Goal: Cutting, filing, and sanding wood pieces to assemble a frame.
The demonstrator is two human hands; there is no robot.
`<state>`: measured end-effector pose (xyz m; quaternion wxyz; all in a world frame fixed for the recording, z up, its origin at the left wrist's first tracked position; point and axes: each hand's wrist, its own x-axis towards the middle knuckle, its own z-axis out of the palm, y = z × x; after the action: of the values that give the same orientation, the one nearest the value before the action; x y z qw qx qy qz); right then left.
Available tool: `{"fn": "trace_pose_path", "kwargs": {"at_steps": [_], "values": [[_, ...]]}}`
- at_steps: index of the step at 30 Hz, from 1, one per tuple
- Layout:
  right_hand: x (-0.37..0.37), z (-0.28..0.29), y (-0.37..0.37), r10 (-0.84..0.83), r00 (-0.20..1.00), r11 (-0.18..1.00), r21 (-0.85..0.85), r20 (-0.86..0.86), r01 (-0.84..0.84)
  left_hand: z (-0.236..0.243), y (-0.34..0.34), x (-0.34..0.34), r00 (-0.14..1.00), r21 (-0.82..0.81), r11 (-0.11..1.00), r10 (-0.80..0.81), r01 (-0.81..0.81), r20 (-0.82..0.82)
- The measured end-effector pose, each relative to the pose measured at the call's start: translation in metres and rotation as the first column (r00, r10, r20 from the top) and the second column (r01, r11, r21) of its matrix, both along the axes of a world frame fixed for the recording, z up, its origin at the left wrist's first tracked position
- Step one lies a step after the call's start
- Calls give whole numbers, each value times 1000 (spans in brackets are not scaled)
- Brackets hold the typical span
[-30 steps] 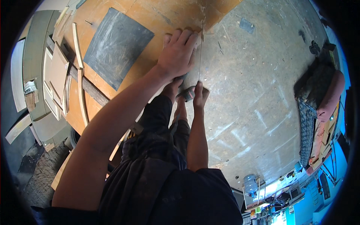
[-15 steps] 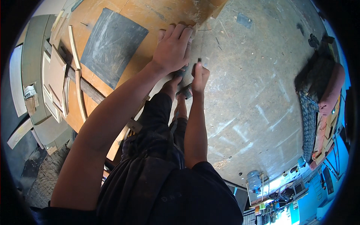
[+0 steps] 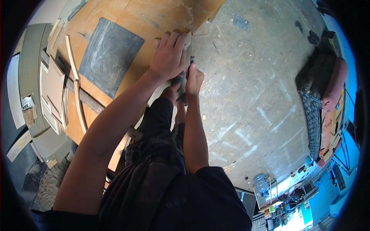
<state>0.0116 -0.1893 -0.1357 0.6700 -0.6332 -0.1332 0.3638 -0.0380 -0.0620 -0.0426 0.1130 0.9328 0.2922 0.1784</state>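
Observation:
My left hand (image 3: pixel 167 56) is bent over a pale piece (image 3: pixel 188 37) at the right edge of the orange-brown board (image 3: pixel 152 15), fingers gripping it. Just below and right of it, my right hand (image 3: pixel 194 77) holds a small dark handle (image 3: pixel 192 60) with a thin line, apparently a narrow blade, running up from it along that piece's outer side. A scuffed dark grey square sheet (image 3: pixel 111 56) lies on the board left of my left hand. My legs and sandalled feet show beneath my hands, partly hidden.
Thin wooden strips (image 3: pixel 71 52), pale panels (image 3: pixel 54 86) and a dark length of timber (image 3: pixel 92 94) lie at the left. The scuffed concrete floor (image 3: pixel 250 77) spreads right, toward a pink and dark padded couch (image 3: pixel 331 88). A water jug (image 3: pixel 261 184) stands by clutter at lower right.
My right hand rose sharply between the first two frames, then dropped slightly. Both hands now sit further left in the picture, with the whole view shifted. My left hand keeps its grip at the edge.

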Motion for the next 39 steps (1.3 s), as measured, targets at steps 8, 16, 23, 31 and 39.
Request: {"fn": "trace_pose_path", "kwargs": {"at_steps": [8,16,23,31,39], "values": [[47,50,-41,-139,990,990,-26,-25,139,14,-6,11,998,-13,998,58,-58,39],[144,91,9,318,789,927,-348,527,-141,16,-15,-3,996,-161,984,74,-81,-47],[181,127,128,528,127,827,-476,839,-299,68,8,0,857,-667,741,391,-77,336],[160,122,209,585,-68,708,-549,808,-444,187,87,6,510,-936,267,786,229,349],[295,133,354,369,-51,829,-353,928,-433,239,113,18,279,-961,243,921,135,273]]}}
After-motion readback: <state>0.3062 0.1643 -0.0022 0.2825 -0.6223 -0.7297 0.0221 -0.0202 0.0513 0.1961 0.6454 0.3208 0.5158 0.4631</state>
